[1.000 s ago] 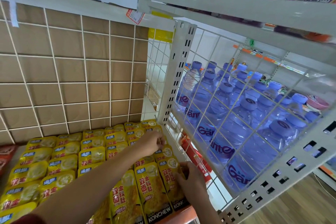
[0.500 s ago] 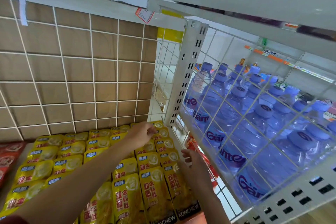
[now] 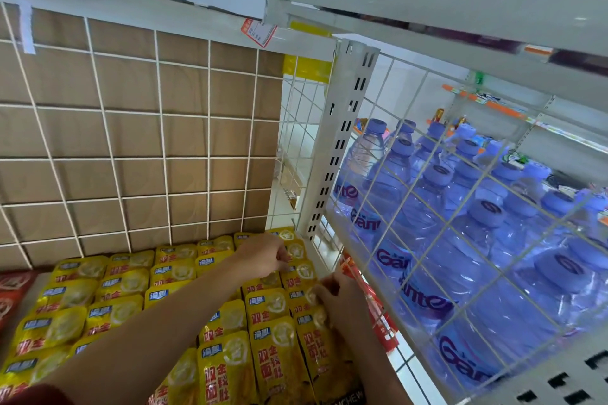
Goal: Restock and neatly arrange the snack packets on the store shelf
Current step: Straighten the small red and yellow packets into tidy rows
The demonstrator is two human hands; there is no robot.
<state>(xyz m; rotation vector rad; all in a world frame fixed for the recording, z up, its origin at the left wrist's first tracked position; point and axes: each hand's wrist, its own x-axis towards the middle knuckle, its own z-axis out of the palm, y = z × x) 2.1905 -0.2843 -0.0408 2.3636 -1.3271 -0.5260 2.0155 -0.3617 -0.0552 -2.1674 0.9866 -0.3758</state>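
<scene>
Front rows: yellow snack packets (image 3: 279, 358) are lying flat in overlapping columns on the shelf (image 3: 37, 281); the near ones are looking squared up to me.
Right hand: right hand (image 3: 340, 302) is pinching the top edge of a packet midway up the rightmost column. It has been moving back from the front packet over the last second.
Left hand: left hand (image 3: 263, 256) is curling its fingers onto a packet farther back in that column, near the upright post (image 3: 342, 141). It is hardly shifting.
Change: the hands are closing together, now nearly touching.
Meaning: I'm judging that the tidying is reaching the column's rear. Neither hand is bringing in fresh stock.
Right side: red packets (image 3: 378, 316) are sitting beside the column; water bottles (image 3: 437, 194) are standing behind the wire side panel (image 3: 457, 217).
Back: back grid (image 3: 164, 158) is backing the last row.
</scene>
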